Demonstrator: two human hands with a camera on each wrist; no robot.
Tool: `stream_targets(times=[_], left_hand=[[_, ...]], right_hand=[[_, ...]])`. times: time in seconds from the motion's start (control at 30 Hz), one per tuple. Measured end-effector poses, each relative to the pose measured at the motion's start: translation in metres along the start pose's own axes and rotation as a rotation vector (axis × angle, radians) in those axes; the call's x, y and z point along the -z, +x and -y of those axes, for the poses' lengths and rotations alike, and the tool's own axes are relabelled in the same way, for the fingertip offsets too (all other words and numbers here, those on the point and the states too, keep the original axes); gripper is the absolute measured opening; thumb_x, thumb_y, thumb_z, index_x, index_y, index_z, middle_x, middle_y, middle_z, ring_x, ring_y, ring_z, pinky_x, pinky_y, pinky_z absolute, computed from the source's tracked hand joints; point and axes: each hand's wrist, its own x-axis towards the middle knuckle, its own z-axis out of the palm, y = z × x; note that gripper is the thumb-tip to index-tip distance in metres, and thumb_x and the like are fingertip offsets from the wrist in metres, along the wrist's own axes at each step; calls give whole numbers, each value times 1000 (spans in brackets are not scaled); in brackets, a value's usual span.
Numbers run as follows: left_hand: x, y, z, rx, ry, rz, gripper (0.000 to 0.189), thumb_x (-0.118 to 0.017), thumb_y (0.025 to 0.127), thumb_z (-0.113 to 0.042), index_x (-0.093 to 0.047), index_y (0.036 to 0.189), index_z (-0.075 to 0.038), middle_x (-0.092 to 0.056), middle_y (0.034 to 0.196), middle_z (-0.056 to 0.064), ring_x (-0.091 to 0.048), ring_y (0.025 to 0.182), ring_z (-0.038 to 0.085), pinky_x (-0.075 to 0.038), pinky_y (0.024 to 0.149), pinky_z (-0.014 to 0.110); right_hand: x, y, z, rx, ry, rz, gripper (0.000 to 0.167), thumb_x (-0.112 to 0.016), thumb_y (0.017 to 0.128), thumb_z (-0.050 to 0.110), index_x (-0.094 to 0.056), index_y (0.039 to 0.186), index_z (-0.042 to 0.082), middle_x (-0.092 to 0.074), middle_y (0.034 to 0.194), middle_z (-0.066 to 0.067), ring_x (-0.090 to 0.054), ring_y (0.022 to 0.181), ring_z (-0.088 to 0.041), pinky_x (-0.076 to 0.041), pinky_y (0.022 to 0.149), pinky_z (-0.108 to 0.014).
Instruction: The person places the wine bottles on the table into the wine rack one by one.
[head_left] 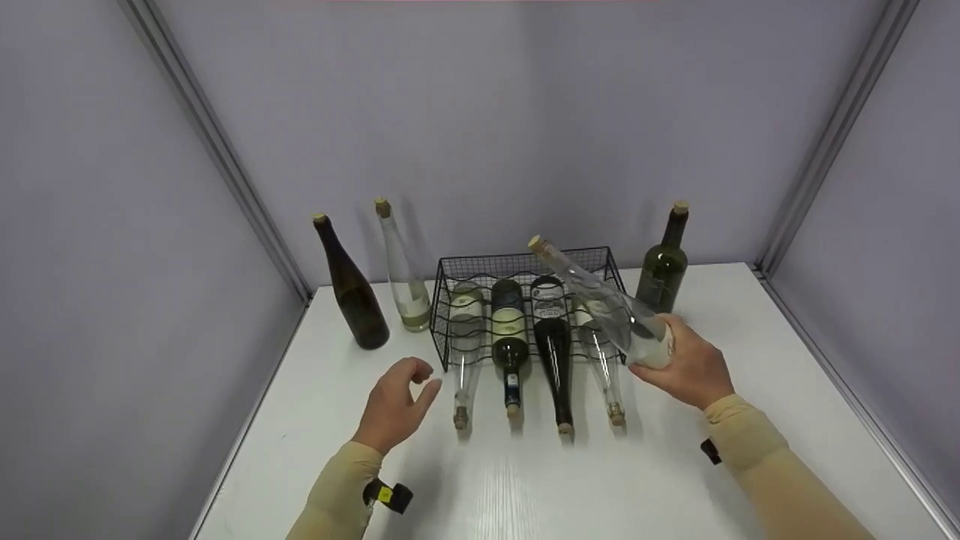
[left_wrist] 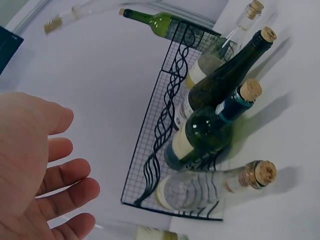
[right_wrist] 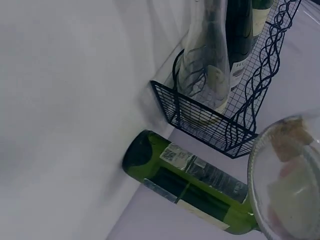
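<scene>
1. So the held bottle (head_left: 604, 300), the see-through one, is up over the right end of the wire rack (head_left: 480, 264). Its long axis runs on a slant: corked neck up and to the left, base down and to the right.
2. Right hand (head_left: 694, 367) has it grasped round the base, fingers and thumb curled on the glass. Neck's sticking out free.
3. Left hand (head_left: 397, 401) isn't holding anything; fingers loosely bent, thumb apart, hanging just off the rack's front left corner.
4. Four bottles (head_left: 511, 322) lie in the rack, corks poking out past its front edge.
5. Tight spots: a green bottle (head_left: 664, 266) stands just right of the rack, and a clear bottle (head_left: 407, 281) plus a brown bottle (head_left: 352, 292) stand off its left end. Wall (head_left: 525, 112) is right behind.
6. Roomier side: white tabletop (head_left: 525, 487) spreads out in front of the corks.
</scene>
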Motion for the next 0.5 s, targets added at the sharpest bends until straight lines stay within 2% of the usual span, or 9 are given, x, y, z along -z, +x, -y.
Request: stream_targets(times=[0.13,0.37,0.5], left_hand=[[-3,6,-13,-135,81,-45,16,-68,91,-24,-59,102,-17,-60,95,-5,-57,88,9,-51,76,30],[-8,17,-41,-408,221,-107,20,-71,87,-24,-61,101,-14,-58,95,-2,-57,87,13,-50,78,33],[-15,20,-52,-486,302,-102,25,-72,85,-28,-61,101,-13,-56,96,-1,-54,89,16,-48,81,34]], right_hand=[[-1,4,12,130,-72,33,90,-89,56,45,-51,129,9,-65,95,-7,-59,68,-19,-49,53,-39],[-5,6,32,396,-155,82,84,-85,53,45,-57,124,11,-66,104,-2,-64,84,-20,-54,66,-40],[-11,3,45,480,-160,132,85,-85,48,41,-57,123,12,-66,100,0,-64,83,-17,-54,67,-38]])
